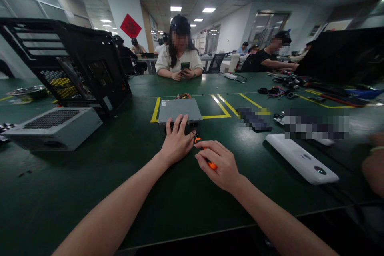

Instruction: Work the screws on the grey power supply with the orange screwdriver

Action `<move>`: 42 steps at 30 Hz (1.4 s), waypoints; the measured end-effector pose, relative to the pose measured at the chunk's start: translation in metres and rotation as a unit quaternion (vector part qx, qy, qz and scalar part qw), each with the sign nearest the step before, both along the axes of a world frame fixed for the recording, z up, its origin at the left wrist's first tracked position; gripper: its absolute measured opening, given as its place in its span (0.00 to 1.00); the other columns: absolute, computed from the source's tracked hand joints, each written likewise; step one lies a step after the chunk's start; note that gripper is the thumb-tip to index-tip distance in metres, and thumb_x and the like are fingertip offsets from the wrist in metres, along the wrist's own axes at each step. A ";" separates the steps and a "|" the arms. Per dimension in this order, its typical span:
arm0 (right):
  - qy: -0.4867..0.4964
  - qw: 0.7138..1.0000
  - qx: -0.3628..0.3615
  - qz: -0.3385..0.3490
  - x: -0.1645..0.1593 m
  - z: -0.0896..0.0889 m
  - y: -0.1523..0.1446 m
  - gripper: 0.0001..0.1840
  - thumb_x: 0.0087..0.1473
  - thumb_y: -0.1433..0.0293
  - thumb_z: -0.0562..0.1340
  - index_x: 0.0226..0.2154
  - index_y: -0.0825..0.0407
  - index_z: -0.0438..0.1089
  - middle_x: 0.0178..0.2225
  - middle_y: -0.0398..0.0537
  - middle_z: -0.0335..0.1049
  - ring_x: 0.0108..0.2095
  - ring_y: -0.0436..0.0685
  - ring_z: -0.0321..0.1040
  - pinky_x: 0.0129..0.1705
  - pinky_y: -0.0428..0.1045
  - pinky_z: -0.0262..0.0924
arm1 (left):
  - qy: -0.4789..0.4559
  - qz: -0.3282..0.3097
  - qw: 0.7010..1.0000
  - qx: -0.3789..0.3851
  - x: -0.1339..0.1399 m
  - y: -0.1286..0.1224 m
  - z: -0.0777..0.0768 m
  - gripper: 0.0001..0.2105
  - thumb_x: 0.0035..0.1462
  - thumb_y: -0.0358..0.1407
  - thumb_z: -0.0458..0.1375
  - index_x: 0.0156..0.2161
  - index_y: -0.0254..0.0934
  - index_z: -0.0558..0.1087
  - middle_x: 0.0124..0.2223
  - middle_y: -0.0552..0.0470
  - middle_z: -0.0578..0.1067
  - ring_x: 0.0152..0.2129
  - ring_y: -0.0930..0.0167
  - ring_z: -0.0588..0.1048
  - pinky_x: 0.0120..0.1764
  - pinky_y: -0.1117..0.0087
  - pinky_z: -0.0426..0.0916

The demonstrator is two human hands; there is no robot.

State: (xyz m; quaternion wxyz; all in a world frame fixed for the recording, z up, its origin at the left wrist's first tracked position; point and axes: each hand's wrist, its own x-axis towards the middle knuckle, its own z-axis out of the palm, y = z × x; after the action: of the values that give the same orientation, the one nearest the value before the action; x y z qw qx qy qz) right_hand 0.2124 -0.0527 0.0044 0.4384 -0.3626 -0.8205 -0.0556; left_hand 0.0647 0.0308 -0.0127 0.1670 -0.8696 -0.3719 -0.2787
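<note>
A grey metal computer power supply point(180, 108) sits in front of me on the green table, with coloured wires showing behind it. My left hand point(177, 140) holds its near side, fingers spread over the top edge and the thumb by the right front corner. In my right hand point(218, 164) is a screwdriver point(211, 165) with an orange and black handle, gripped by closed fingers. Its thin shaft points up and left to the near face of the power supply, beside my left thumb. Whether the tip sits in a screw is hidden.
Left stand an open black computer case point(105, 68), a second power supply point(57, 128) and a metal bowl point(33, 91). Right lie a white device point(300, 159), a dark phone-like object point(255, 120) and cables point(277, 91). A person point(180, 56) sits opposite with a phone.
</note>
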 end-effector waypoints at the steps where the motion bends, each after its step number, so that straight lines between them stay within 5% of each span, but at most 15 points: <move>1: 0.001 1.000 -0.003 0.001 0.000 -0.001 0.000 0.04 0.51 0.75 0.56 0.28 0.52 0.64 0.36 0.48 0.68 0.35 0.52 0.64 0.37 0.50 0.60 | -0.001 0.001 1.000 0.002 0.000 0.000 0.000 0.12 0.54 0.39 0.51 0.42 0.41 0.71 0.59 0.41 0.53 0.57 0.56 0.48 0.54 0.46 0.41; 6: 0.072 0.995 -0.054 -0.046 0.002 -0.004 0.001 0.11 0.50 0.72 0.57 0.38 0.52 0.58 0.39 0.52 0.63 0.38 0.54 0.64 0.35 0.50 0.63 | -0.016 0.014 1.000 0.009 -0.003 0.004 0.002 0.07 0.53 0.30 0.49 0.35 0.35 0.69 0.58 0.42 0.57 0.56 0.61 0.52 0.55 0.54 0.44; 11: 0.011 0.996 -0.085 -0.031 0.004 -0.002 -0.003 0.06 0.48 0.77 0.56 0.30 0.51 0.60 0.37 0.49 0.62 0.38 0.54 0.63 0.39 0.51 0.62 | -0.104 0.019 0.994 0.005 -0.005 0.012 0.001 0.12 0.53 0.28 0.48 0.44 0.34 0.63 0.53 0.45 0.64 0.52 0.68 0.60 0.53 0.62 0.51; 14: -0.017 0.995 -0.095 -0.018 0.003 0.001 -0.004 0.07 0.48 0.77 0.55 0.32 0.51 0.62 0.39 0.49 0.62 0.41 0.55 0.62 0.42 0.53 0.60 | -0.125 0.031 0.992 0.002 -0.003 0.015 0.002 0.16 0.55 0.30 0.48 0.50 0.35 0.59 0.52 0.46 0.66 0.50 0.67 0.62 0.51 0.63 0.53; 18: 0.064 0.988 -0.138 -0.035 0.003 0.002 -0.005 0.11 0.50 0.72 0.56 0.39 0.50 0.58 0.42 0.51 0.59 0.41 0.55 0.62 0.40 0.53 0.63 | -0.142 0.055 0.988 -0.010 0.003 0.016 0.004 0.13 0.56 0.32 0.48 0.47 0.38 0.63 0.50 0.48 0.68 0.47 0.67 0.64 0.48 0.63 0.54; 26: 0.027 0.985 -0.169 -0.002 0.010 0.002 -0.007 0.15 0.43 0.82 0.55 0.34 0.50 0.63 0.45 0.49 0.57 0.48 0.56 0.58 0.49 0.55 0.57 | -0.169 0.060 0.983 -0.026 0.006 0.015 0.006 0.12 0.53 0.30 0.51 0.44 0.39 0.64 0.48 0.50 0.69 0.46 0.68 0.65 0.47 0.64 0.53; 34: 0.025 0.988 -0.153 0.009 0.013 0.001 -0.007 0.16 0.42 0.83 0.54 0.32 0.50 0.64 0.45 0.50 0.59 0.47 0.57 0.59 0.47 0.57 0.57 | -0.178 0.078 0.980 -0.026 0.012 0.015 0.006 0.10 0.53 0.29 0.50 0.42 0.39 0.64 0.46 0.50 0.69 0.44 0.68 0.66 0.47 0.63 0.54; 39: 0.181 0.975 -0.128 0.005 0.018 0.012 -0.015 0.11 0.46 0.77 0.56 0.35 0.50 0.63 0.39 0.48 0.63 0.41 0.55 0.63 0.43 0.54 0.59 | -0.175 0.085 0.980 -0.032 0.011 0.015 0.006 0.11 0.53 0.28 0.50 0.43 0.39 0.64 0.47 0.49 0.69 0.45 0.67 0.66 0.48 0.61 0.54; 42: 0.384 0.908 -0.164 -0.048 0.029 0.029 -0.001 0.04 0.49 0.69 0.58 0.31 0.50 0.62 0.29 0.42 0.64 0.31 0.50 0.64 0.36 0.49 0.60 | -0.160 0.066 0.984 -0.032 0.007 0.014 0.005 0.14 0.52 0.28 0.50 0.46 0.38 0.63 0.49 0.47 0.68 0.48 0.66 0.64 0.51 0.60 0.53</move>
State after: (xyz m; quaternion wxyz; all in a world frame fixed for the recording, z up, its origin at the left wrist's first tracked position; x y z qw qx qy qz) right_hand 0.2418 -0.0537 0.0331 0.6507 -0.4618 -0.5680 0.2017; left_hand 0.0715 0.0444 -0.0078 0.0960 -0.7923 -0.4590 -0.3903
